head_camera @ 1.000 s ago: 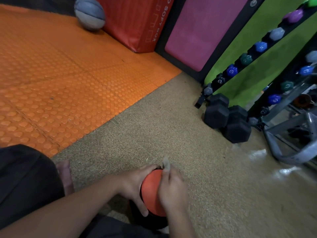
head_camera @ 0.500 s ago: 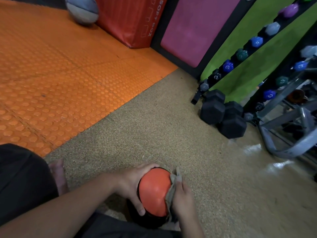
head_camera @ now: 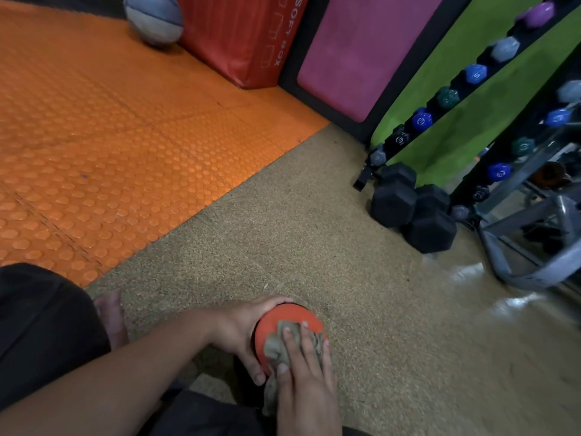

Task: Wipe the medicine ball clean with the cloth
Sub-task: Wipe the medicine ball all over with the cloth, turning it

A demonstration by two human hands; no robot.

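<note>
Covering the room, orange matting (head_camera: 94, 127) meets speckled tan floor (head_camera: 314, 247).

Bare tan floor (head_camera: 314, 247) lies open ahead of and right of the hands; black dumbbells (head_camera: 412, 215) and a grey metal frame (head_camera: 534, 272) block the far right, a bare foot (head_camera: 111, 316) sits near left

The medicine ball (head_camera: 284, 319) rests on the floor (head_camera: 314, 231) near the person. The left hand (head_camera: 243, 332) is on its left side. The cloth (head_camera: 279, 346) lies on top of it, under the right hand (head_camera: 306, 376). Dumbbells (head_camera: 412, 212) sit far right, before a rack (head_camera: 465, 89). A second ball (head_camera: 154, 18) lies far behind on the mat (head_camera: 110, 136), beside a box (head_camera: 242, 36).
</note>
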